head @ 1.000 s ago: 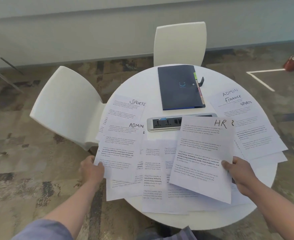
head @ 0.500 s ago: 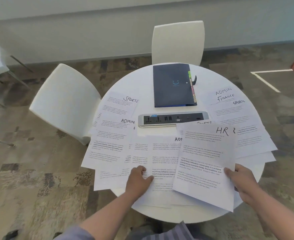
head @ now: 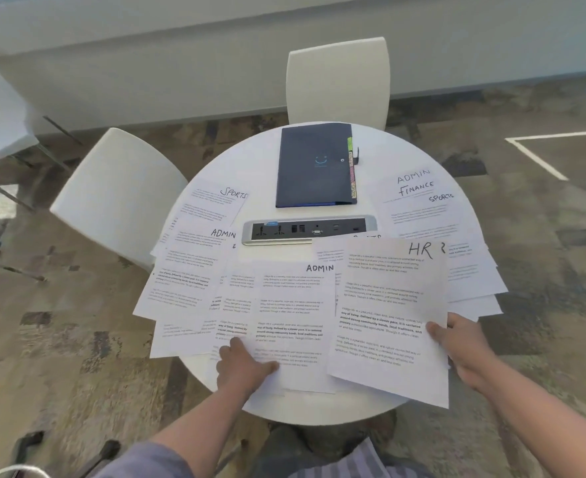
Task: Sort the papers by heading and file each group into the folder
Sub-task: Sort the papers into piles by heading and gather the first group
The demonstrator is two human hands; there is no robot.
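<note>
At the near edge of the round white table [head: 257, 153] I've got both hands on paper. My right hand [head: 464, 350] has the HR sheet [head: 391, 305] pinched along its right edge, thumb on top and fingers curled underneath, so that page sits tilted over the rest of the spread. My left hand [head: 241, 369] is down on the lower left corner of the middle ADMIN sheet [head: 291, 315], thumb lying across the page; I honestly can't tell whether the fingers are tucked under it or just pressing flat.

Papers are fanned all over the near half of the table, overlapping each other. Far left there's a SPORTS sheet [head: 215, 201] with another ADMIN page [head: 195, 250] lapped over it. Over on the right is a stack [head: 419, 205] showing ADMIN, FINANCE and SPORTS headings staggered.

Dark blue folder [head: 314, 163] is lying closed at the far side, coloured tabs poking out along its right edge, just behind the grey power strip [head: 309, 229] set into the table. Two white chairs, one far [head: 338, 81] and one left [head: 119, 191].
</note>
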